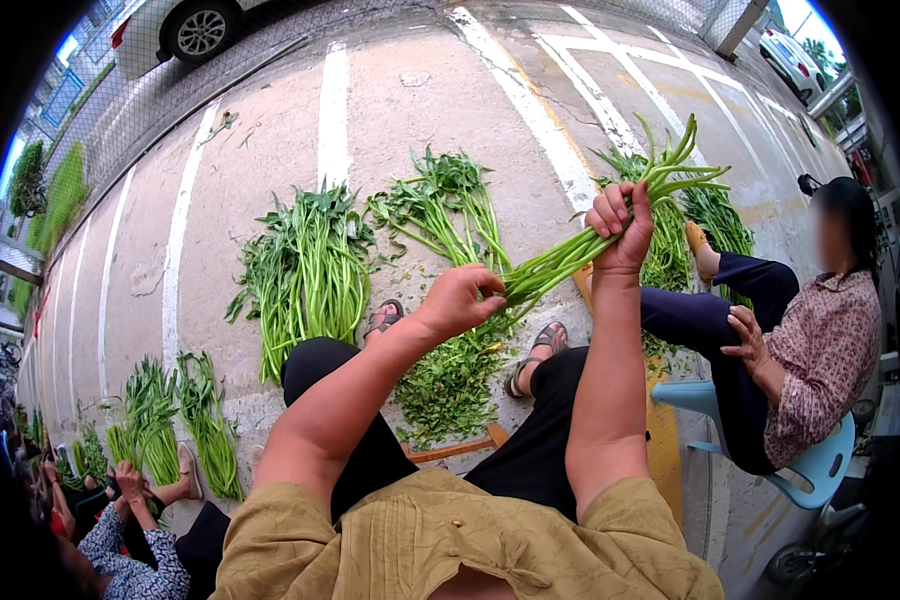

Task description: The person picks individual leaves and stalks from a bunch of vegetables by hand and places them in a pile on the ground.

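Note:
My right hand point(622, 228) is raised at the right, its fingers wrapped round a bunch of long green water spinach stalks point(560, 264). Pale stem ends fan out above that fist. The bunch slants down toward my left hand point(460, 300), whose fingers are closed in a pinch at its lower end; what exactly they pinch is partly hidden. Beneath the hands, between my sandalled feet, lies a heap of torn green leaves point(450, 392). A large bundle of water spinach point(315, 262) rests on the ground to the left, and a smaller bundle point(452, 200) lies straight ahead.
A person point(825, 340) sits on a light blue plastic stool point(830, 462) at the right, near more greens point(667, 255). Other people point(130, 545) sit at the lower left by several bundles point(208, 425). Beyond the painted concrete stand a wire fence point(260, 85) and a parked car point(155, 38).

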The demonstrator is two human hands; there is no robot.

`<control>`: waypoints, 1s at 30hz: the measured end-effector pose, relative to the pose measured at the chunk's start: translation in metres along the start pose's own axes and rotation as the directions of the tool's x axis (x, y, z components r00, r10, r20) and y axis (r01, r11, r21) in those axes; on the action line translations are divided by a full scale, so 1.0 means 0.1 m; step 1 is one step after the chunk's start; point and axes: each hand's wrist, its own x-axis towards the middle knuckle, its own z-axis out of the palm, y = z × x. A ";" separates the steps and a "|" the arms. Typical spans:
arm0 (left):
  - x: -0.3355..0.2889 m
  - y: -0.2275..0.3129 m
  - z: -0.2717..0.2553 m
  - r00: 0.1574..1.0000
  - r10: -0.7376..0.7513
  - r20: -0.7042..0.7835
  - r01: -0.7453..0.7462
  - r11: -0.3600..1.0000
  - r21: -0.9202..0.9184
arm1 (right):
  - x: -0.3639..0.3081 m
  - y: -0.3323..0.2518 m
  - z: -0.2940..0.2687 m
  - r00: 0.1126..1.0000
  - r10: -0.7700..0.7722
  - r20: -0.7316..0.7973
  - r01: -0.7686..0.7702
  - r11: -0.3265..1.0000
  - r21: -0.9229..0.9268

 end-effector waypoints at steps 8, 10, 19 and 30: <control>0.01 -0.11 -0.01 0.999 0.021 -0.034 -0.020 1.000 0.015 | 0.02 0.07 0.02 1.000 0.009 -0.003 -0.009 1.000 0.000; 0.01 -0.10 -0.07 1.000 -0.019 -0.020 0.018 0.999 -0.045 | 0.01 0.02 0.02 1.000 -0.006 -0.018 0.006 1.000 -0.009; 0.03 -0.04 -0.21 0.999 0.030 0.016 -0.029 0.999 -0.044 | 0.01 0.01 0.01 0.999 -0.011 -0.047 0.007 0.996 -0.087; 0.02 0.06 -0.25 0.985 -0.144 0.098 0.171 0.690 -0.704 | 0.00 -0.10 -0.03 0.991 -0.103 -0.083 0.100 0.994 -0.042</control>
